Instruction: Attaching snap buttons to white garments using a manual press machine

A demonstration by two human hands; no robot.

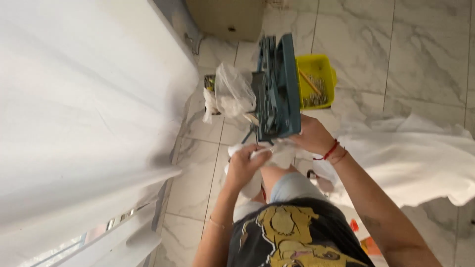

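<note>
Centre frame: right hand (312,136) grasps teal tool case (277,89) from below, held upright. Left hand (245,165) clenches white cloth (277,153) just beneath it. Yellow bin (316,81) on marble floor (425,54) behind, upper centre.

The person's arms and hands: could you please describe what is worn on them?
Both arms are bare to above the elbow, with no sleeves or gloves in view. The right hand has red string bracelets around its wrist, and a small dark mark shows further up that forearm. The left hand has a thin, pale bracelet around its forearm. No rings or watch can be made out.
</note>
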